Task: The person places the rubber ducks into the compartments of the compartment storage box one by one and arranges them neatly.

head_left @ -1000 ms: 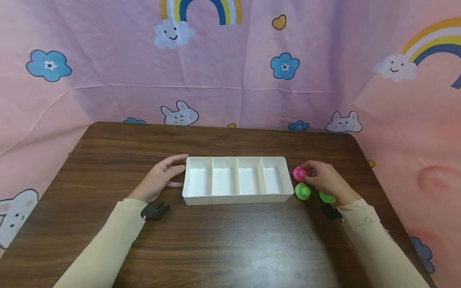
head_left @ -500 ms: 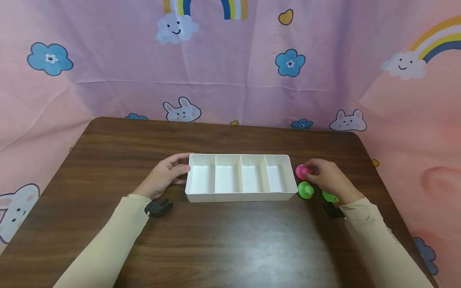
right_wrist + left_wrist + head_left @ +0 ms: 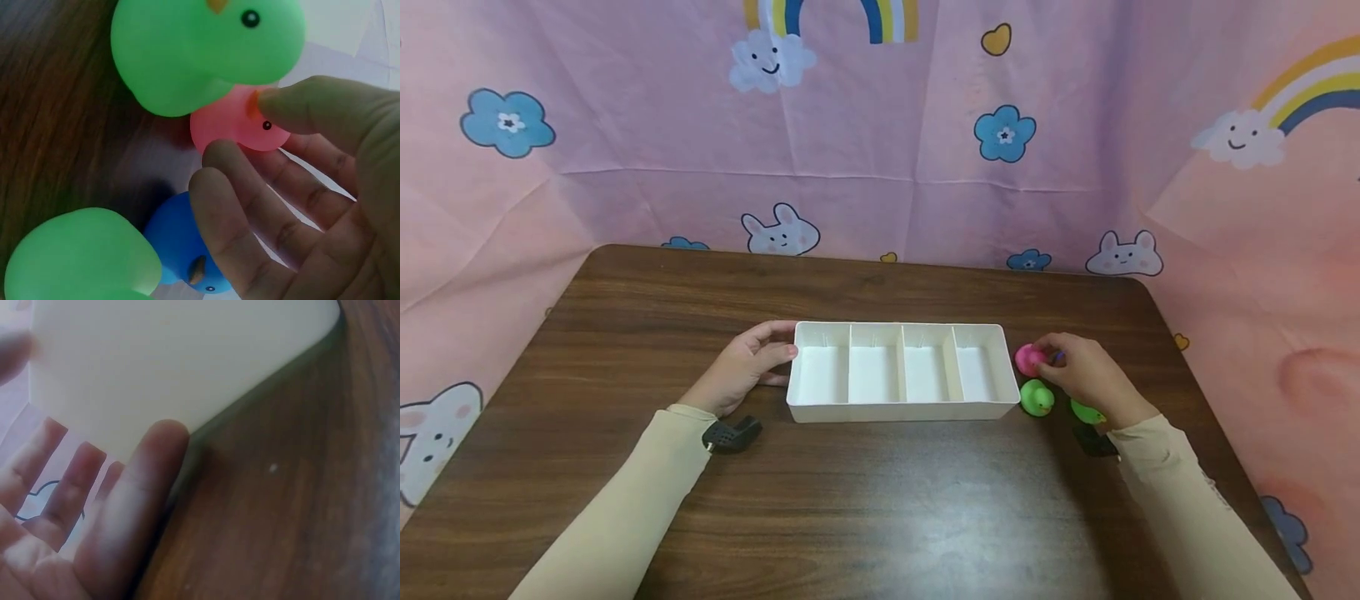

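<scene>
A white tray point(image 3: 880, 412) with several compartments stands mid-table. My left hand point(image 3: 737, 367) holds its left end at the far corner; in the left wrist view, one finger lies on the end wall point(image 3: 187, 356) and others reach behind the edge. At the tray's right end, my right hand point(image 3: 1086, 375) pinches a pink rubber duck point(image 3: 1028, 359) by the head, thumb at its beak in the right wrist view. A green rubber duck point(image 3: 1037, 398) sits nearer me. Close to my other right fingers is a blue rubber duck point(image 3: 178, 237), mostly hidden in the head view.
A second green rubber duck point(image 3: 1086, 412) sits below my right wrist, partly covered by it. The dark wooden table point(image 3: 865, 508) extends around the tray. Behind it hangs a pink and purple printed cloth point(image 3: 865, 133).
The head view shifts slightly. Both hands, the tray and the ducks keep their places relative to one another.
</scene>
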A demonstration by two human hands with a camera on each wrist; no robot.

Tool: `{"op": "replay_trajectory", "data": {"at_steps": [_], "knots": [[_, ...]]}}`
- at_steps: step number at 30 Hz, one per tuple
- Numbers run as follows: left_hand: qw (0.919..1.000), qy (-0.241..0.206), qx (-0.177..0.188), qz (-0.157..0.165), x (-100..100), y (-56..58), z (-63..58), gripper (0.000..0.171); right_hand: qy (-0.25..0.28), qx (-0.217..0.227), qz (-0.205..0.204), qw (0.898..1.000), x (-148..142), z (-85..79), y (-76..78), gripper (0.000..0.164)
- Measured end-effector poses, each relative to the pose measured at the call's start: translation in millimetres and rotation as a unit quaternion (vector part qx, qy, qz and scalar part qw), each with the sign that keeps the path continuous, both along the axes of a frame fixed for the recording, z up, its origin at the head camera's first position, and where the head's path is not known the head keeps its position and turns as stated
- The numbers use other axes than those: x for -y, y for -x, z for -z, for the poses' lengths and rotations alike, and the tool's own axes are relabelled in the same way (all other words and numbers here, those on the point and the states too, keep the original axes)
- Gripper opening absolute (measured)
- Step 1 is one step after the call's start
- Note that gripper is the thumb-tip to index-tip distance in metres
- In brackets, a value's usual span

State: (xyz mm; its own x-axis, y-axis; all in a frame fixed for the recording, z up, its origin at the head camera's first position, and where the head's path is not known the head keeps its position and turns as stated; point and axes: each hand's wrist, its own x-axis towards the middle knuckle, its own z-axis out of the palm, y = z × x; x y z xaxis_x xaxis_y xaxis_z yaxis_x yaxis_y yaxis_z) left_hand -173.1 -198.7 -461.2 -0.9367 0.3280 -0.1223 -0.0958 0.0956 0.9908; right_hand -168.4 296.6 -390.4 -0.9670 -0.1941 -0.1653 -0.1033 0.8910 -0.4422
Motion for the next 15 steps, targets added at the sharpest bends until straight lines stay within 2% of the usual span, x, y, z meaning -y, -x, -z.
{"op": "replay_trajectory", "data": {"at_steps": [15], "knots": [[1.0, 0.002, -0.003, -0.003, -1.1, -1.1, 1.0, 0.053, -0.009, -0.032, -0.006, 0.999, -5.2, 4.6, -0.8, 0.03]]}}
